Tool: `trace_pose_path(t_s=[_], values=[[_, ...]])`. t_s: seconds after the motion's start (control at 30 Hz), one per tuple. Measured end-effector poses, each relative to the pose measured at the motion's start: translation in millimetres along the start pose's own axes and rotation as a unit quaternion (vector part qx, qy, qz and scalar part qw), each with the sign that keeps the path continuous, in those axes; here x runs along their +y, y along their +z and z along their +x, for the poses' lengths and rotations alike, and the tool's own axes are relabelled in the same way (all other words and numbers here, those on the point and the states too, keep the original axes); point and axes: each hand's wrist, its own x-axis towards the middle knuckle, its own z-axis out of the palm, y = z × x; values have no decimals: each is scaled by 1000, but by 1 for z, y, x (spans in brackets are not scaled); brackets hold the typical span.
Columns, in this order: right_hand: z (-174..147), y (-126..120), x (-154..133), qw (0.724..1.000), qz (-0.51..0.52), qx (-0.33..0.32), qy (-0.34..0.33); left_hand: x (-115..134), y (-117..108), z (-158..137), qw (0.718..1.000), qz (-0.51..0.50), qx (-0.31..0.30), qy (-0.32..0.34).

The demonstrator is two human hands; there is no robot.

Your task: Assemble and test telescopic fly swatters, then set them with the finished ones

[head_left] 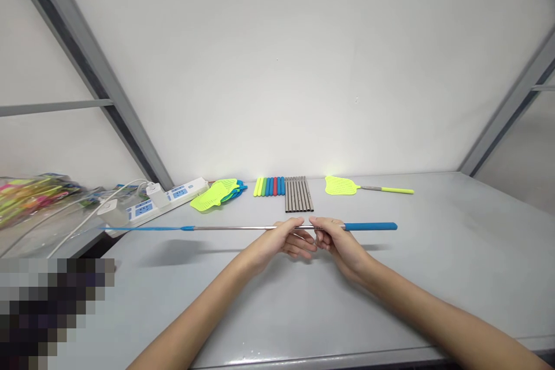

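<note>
Both my hands hold a telescopic fly swatter (234, 228) level above the table, its metal rod drawn out long. My left hand (289, 238) pinches the rod near the middle between thumb and index finger, the other fingers loose. Close beside it, my right hand (336, 237) is closed on the rod just left of the blue grip (370, 226). The blue swatter head (143, 228) is seen edge-on at the far left end. Behind the hands lie a row of metal tubes (299, 193) and a row of coloured grips (269, 186).
A yellow fly swatter (341, 185) lies at the back right. Loose yellow and blue swatter heads (214, 195) are piled at the back left, beside a white power strip (173, 199) with plugs and cables. Bagged colourful items (39, 196) sit at far left. A wall stands behind.
</note>
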Motion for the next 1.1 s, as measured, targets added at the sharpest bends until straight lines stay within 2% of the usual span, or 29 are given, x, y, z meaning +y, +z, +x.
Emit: trace_pose_path(t_s=[0.77,1.1], values=[[0,0,3,1000,23,14,-3,4,2,-1,999,29,21,8],[1,1,2,1000,16,18,-6,6,2,-2,998,40,13,42]])
